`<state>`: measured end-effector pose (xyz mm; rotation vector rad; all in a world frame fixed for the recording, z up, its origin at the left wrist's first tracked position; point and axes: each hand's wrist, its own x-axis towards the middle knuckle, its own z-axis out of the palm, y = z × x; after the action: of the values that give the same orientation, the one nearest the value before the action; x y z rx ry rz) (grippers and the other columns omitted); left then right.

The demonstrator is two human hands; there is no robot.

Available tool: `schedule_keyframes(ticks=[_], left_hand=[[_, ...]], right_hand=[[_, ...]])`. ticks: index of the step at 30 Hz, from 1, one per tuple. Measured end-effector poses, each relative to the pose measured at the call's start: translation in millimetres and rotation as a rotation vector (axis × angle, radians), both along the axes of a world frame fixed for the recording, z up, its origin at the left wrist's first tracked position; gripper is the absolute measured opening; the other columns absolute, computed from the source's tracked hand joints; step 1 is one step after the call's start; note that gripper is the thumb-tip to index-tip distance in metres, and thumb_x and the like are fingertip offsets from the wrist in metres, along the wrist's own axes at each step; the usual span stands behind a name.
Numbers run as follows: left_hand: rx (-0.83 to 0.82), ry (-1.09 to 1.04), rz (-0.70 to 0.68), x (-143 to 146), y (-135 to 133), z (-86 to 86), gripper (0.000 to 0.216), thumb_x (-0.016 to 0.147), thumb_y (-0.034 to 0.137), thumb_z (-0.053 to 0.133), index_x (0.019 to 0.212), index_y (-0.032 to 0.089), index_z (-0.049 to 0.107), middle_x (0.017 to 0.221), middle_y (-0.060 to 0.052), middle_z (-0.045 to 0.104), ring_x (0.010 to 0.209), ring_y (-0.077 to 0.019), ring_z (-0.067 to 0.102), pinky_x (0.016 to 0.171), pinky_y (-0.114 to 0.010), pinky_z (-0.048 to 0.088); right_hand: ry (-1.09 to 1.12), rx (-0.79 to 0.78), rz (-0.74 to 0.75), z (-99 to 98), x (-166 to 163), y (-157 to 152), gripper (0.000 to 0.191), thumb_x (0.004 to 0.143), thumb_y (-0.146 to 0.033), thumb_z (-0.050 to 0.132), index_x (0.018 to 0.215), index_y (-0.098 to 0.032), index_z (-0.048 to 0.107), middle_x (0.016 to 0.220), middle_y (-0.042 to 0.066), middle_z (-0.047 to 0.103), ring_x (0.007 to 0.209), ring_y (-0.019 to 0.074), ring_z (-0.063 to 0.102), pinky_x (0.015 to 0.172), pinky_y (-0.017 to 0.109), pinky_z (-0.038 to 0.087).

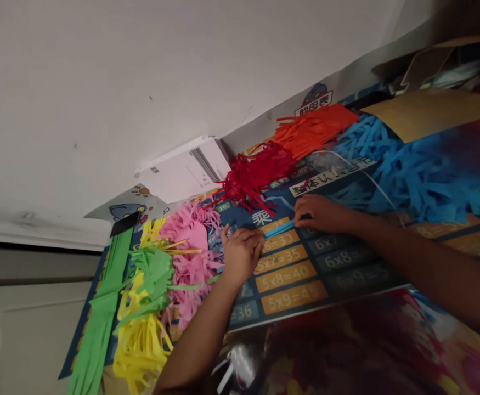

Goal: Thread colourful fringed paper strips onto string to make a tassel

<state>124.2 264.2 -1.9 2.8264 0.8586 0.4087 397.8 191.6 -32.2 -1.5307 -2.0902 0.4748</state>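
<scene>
Where the blue strip [280, 229] lies, we list: right hand [316, 213], closed, pinching one end; left hand [243, 248], curled at the other, grip unclear.

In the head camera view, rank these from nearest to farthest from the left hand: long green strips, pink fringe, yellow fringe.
From the left hand:
1. Pink fringe: just to its left.
2. Yellow fringe: farther left, mostly past the pink.
3. Long green strips: farthest left, beyond the yellow.
</scene>
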Motion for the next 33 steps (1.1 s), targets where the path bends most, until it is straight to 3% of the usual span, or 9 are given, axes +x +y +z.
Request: schedule_keyframes(ticks=[5, 25, 27, 29, 33], left_hand=[[-0.150, -0.032, 0.081, 1, 7, -3.1, 0.015, 0.092, 0.032, 0.063, 0.085, 0.025, 0.073, 0.091, -0.004, 0.075, 0.099, -0.0235, 0.064, 0.109, -0.055, 0.029], [-0.115, 0.068, 0.128, 15, 7, 0.4, 0.010, 0.086, 0.028, 0.065, 0.078, 0.022, 0.068, 0.085, -0.003, 0.071, 0.095, -0.0242, 0.062, 0.100, -0.052, 0.035], [-0.058, 0.053, 0.082, 13, 8, -1.2, 0.006, 0.086, 0.026, 0.066, 0.090, 0.024, 0.071, 0.091, -0.003, 0.071, 0.099, -0.0241, 0.060, 0.101, -0.052, 0.035], [0.062, 0.027, -0.021, 11, 8, -2.9, 0.016, 0.088, 0.022, 0.066, 0.101, 0.029, 0.072, 0.097, -0.002, 0.071, 0.103, -0.0234, 0.059, 0.105, -0.053, 0.031], [0.332, 0.068, -0.233, 12, 2, -1.9, 0.016, 0.092, 0.021, 0.062, 0.100, 0.030, 0.073, 0.094, 0.000, 0.073, 0.104, -0.0228, 0.056, 0.112, -0.056, 0.021]], right_hand=[[-0.003, -0.003, -0.083, -1.9, -3, 2, 0.020, 0.090, -0.033, 0.063, 0.082, -0.019, 0.075, 0.088, 0.007, 0.068, 0.086, 0.0228, 0.060, 0.081, 0.035, 0.042], [-0.217, -0.051, -0.150, -3.1, -8, 6, 0.026, 0.094, -0.036, 0.059, 0.076, -0.017, 0.065, 0.087, 0.009, 0.064, 0.084, 0.0238, 0.058, 0.073, 0.034, 0.038], [-0.256, 0.037, -0.230, -0.7, -12, 3, 0.023, 0.091, -0.036, 0.064, 0.078, -0.017, 0.065, 0.087, 0.009, 0.065, 0.084, 0.0239, 0.056, 0.073, 0.035, 0.035], [-0.338, 0.203, -0.248, 4.6, -19, -1, 0.014, 0.091, -0.029, 0.065, 0.081, -0.018, 0.066, 0.092, 0.008, 0.068, 0.090, 0.0248, 0.055, 0.078, 0.038, 0.032], [-0.489, 0.403, 0.007, 13.9, -37, -8, 0.016, 0.093, -0.015, 0.059, 0.081, -0.020, 0.068, 0.089, 0.002, 0.071, 0.091, 0.0207, 0.054, 0.084, 0.040, 0.027]])
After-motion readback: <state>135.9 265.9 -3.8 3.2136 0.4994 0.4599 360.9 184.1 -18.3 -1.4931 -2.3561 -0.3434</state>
